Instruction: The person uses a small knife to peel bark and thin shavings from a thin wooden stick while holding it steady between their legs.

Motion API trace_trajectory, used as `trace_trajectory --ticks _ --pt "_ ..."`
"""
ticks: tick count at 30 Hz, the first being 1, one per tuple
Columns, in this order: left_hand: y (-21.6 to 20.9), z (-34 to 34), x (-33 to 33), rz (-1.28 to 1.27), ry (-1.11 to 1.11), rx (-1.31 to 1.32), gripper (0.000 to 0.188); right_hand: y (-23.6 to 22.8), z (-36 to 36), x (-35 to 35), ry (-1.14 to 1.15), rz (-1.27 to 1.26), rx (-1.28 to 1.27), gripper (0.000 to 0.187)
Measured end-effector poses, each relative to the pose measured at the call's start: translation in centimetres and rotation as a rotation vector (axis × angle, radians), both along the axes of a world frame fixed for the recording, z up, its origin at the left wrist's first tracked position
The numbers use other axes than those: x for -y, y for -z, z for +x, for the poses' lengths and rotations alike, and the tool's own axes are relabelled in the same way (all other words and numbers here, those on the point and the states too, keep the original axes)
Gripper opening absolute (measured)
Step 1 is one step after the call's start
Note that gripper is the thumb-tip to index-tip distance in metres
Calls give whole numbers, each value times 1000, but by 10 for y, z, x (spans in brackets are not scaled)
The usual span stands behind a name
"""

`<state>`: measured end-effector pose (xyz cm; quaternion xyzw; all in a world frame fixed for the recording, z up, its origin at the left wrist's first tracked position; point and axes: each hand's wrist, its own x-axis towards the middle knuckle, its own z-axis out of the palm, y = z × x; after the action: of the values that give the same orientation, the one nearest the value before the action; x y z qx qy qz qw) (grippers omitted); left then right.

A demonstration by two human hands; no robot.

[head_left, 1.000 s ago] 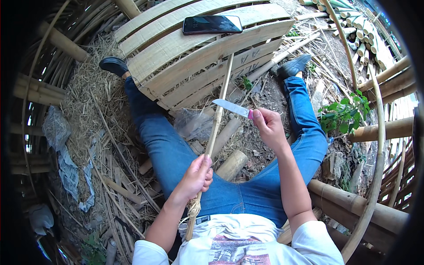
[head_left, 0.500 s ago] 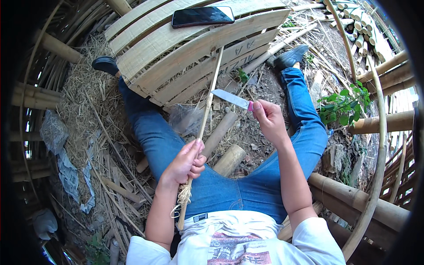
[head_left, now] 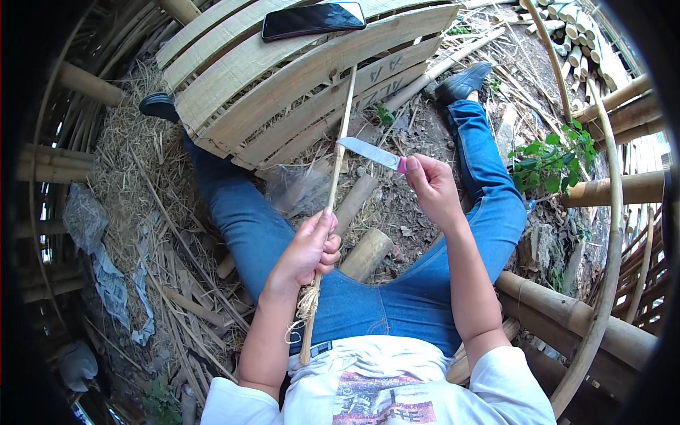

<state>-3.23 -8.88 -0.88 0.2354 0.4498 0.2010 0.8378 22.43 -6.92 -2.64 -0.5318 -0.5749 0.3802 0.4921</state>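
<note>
The pink handle of the small steel knife [head_left: 374,154] is mostly hidden inside the right hand [head_left: 432,190]. The left hand [head_left: 306,253] covers part of the long thin bamboo stick [head_left: 338,159]. The wooden slat pallet [head_left: 297,78] hides both shins.

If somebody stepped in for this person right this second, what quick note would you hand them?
Left hand: gripping a thin bamboo strip that slants up over the slatted bench; shaved fibres hang at its near end.
Right hand: holding a pink-handled knife, blade pointing toward the strip, close beside it.
Done: some shaving, by those fibres.
Left: likely the rest of the strip, hard to judge.
A phone lies on the bench.
</note>
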Motion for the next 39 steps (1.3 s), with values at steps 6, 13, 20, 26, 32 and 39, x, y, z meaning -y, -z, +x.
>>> trace_trajectory --ticks 6,13,20,26,32,39 --pt "-5 30 9 104 -42 -182 33 2 -5 1 -6 -17 22 35" --pt "0 59 2 165 -88 -221 30 -9 -14 3 -15 -16 31 34" --pt "1 73 4 145 -111 -156 30 -10 -7 -5 86 18 211 28" --pt "0 94 7 145 -174 -144 33 -18 -1 -26 112 47 546 27" --pt "9 100 9 255 -168 -216 32 -20 4 -37 -5 155 618 24" --pt "6 95 3 195 -175 -208 32 -17 2 -36 2 141 630 25"
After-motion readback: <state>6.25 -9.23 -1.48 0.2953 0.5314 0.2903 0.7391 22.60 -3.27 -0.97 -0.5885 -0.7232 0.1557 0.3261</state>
